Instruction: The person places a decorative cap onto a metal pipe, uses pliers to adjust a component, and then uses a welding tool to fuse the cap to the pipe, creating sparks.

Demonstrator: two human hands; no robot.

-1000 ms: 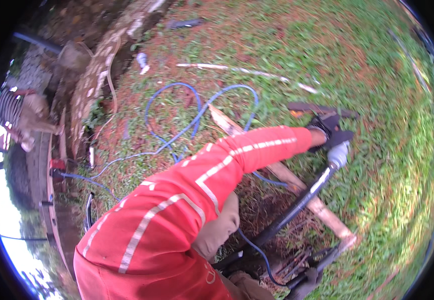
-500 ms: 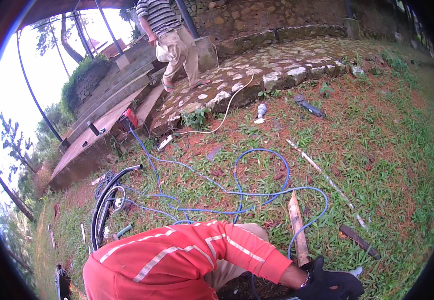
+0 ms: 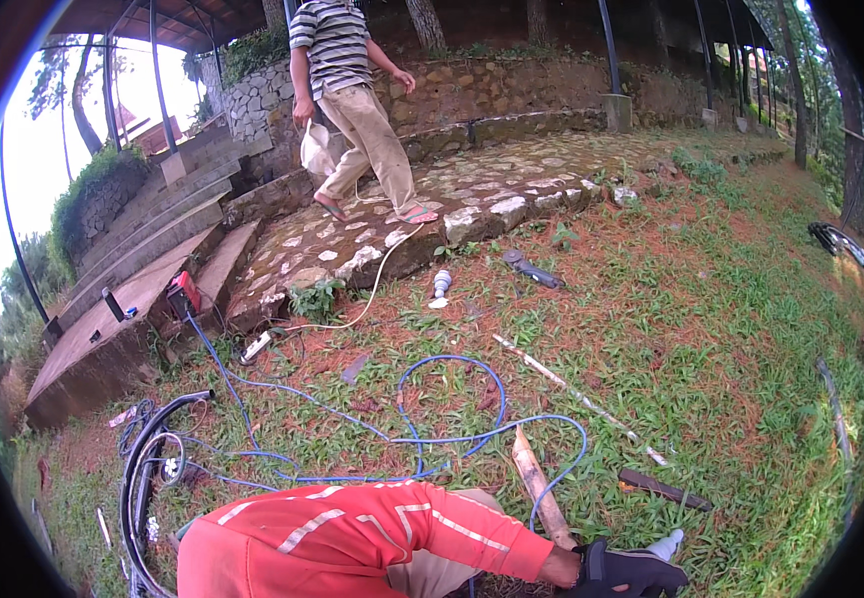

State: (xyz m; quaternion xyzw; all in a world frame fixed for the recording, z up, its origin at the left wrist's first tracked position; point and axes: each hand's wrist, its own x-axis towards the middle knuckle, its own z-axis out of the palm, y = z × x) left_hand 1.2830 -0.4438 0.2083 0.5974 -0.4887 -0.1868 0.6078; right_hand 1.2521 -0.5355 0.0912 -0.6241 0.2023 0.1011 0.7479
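Observation:
My left arm, in a red sleeve with white stripes, bends across my beige-trousered knee [image 3: 467, 500]. At the lower edge my left hand [image 3: 623, 573], in a black glove, looks closed. Its fingers are partly cut off by the frame, so what they grip cannot be made out. A pale grey rounded tip [image 3: 666, 544] shows just past the glove. Close to the wrist lies a pointed wooden stake [image 3: 542, 493], with a blue cable [image 3: 576, 453] looping across it. To the right of it a dark flat bar [image 3: 666, 489] rests on the grass. My right hand is out of sight.
A person [image 3: 347, 110] in a striped shirt walks on the stone paving, carrying a white bag [image 3: 317, 149]. On the grass lie a pale rod [image 3: 581, 399], an angle grinder [image 3: 532, 269], a power strip [image 3: 256, 347] and black hose [image 3: 133, 478]. A red machine [image 3: 183, 295] stands left.
The view has swung right, so the ground things sit farther left and lower. The walking person has stepped rightward along the paving. My left hand stays near the stake's lower end.

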